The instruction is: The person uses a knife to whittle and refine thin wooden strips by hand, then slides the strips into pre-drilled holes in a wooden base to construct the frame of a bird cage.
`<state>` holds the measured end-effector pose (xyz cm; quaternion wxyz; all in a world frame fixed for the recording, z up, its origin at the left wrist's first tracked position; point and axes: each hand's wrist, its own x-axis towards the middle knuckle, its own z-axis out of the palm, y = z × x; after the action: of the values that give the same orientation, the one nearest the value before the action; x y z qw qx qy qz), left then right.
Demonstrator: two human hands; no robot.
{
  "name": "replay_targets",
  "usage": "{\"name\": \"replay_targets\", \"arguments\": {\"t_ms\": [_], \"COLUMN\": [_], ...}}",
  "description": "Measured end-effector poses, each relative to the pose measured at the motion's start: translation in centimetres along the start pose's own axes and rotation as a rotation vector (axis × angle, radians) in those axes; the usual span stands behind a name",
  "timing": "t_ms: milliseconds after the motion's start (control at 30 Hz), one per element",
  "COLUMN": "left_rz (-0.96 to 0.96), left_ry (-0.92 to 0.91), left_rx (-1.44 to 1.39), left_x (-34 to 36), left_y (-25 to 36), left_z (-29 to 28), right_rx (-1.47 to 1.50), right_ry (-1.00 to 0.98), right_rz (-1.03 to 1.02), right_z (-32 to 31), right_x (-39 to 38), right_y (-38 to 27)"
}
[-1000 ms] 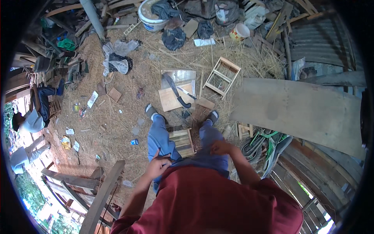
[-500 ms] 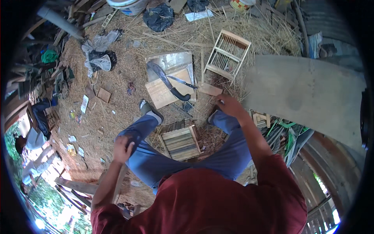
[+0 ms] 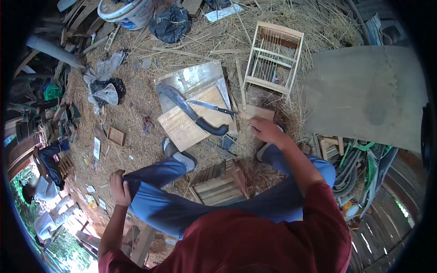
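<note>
My left hand [image 3: 120, 189] rests by my bent left knee, fingers loosely apart. My right hand [image 3: 261, 128] reaches over the ground near a small board [image 3: 261, 112], fingers slightly bent and apart, holding nothing visible. Left of it a large curved blade with a black handle [image 3: 211, 128] and a smaller knife [image 3: 226, 110] lie on a light wooden board [image 3: 174, 130] and a scuffed panel [image 3: 184, 73]. Beyond stands a wooden barred cage [image 3: 273, 83]. Between my legs is a slatted wooden piece [image 3: 217, 191].
A large grey sheet [image 3: 364, 91] lies at right, above green hoses [image 3: 357, 161]. A bucket [image 3: 123, 16], black bag [image 3: 170, 25] and crumpled plastic [image 3: 104, 93] sit on straw-strewn ground. Two other people [image 3: 45, 186] [image 3: 50, 220] are at far left, near piled wood [image 3: 34, 118].
My knees have bent and spread, lowering me toward the boards. My right hand has moved forward toward the knives. My left hand has moved left to my knee.
</note>
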<state>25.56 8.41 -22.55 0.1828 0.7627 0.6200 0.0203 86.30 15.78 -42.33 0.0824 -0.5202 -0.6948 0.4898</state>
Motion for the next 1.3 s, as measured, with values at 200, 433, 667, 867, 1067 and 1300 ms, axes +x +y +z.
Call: {"name": "replay_targets", "arguments": {"t_ms": [200, 433, 667, 867, 1067, 1300], "left_rz": [-0.004, -0.002, 0.021, 0.050, -0.100, 0.044], "left_ry": [0.046, 0.261, 0.471, 0.624, 1.124, 1.105], "left_rx": [0.022, 0.050, -0.076, -0.260, -0.273, -0.339], "left_x": [-2.3, -5.0, -7.2, -6.1, -5.4, -4.6], "left_y": [0.0, 1.1, 0.3, 1.9, 1.2, 2.5], "left_z": [2.2, 3.2, 3.6, 3.8, 5.2, 4.8], "right_rx": [0.113, -0.619, -0.641, -0.585, -0.541, -0.564], "right_ry": [-0.013, -0.146, -0.374, -0.351, -0.277, -0.379], "right_rz": [-0.078, 0.061, 0.074, 0.047, 0.232, 0.350], "right_z": [-0.1, 1.0, 6.3, 11.2, 17.1, 15.1], "right_x": [-1.7, -5.9, -2.6, -0.3, -1.2, -0.3], "right_y": [-3.7, -7.5, -10.2, -4.2, 7.7, 9.6]}}
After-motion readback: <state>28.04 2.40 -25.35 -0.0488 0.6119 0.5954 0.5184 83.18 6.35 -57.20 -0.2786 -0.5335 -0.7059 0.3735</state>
